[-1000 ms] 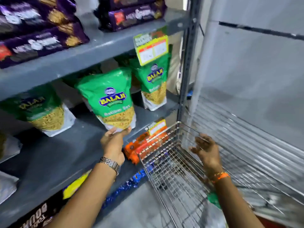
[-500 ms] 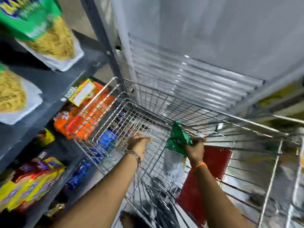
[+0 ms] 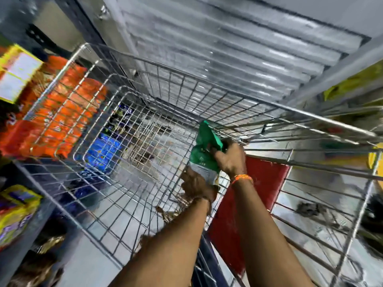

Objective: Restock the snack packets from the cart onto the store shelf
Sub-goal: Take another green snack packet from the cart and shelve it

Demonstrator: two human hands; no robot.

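Note:
A green snack packet [image 3: 204,150] with a pale lower part hangs inside the wire cart [image 3: 132,59], near its right side. My right hand [image 3: 229,157] is shut on the packet's upper part. My left hand [image 3: 196,186] is at the packet's lower end and touches it; motion blur hides whether its fingers grip it. Both arms reach down into the cart from the bottom of the view. The store shelf [image 3: 22,230] runs along the left edge.
Orange packets [image 3: 60,112] and blue packets [image 3: 103,150] show through the cart's left wire wall. Yellow packets [image 3: 14,216] lie on the lower left shelf. A red panel [image 3: 263,183] stands in the cart's right section. A ribbed metal shutter [image 3: 228,44] rises behind the cart.
The view swung from the shelf down into the cart. My left hand let go of the shelved green packet and moved to the one my right hand lifted from the cart.

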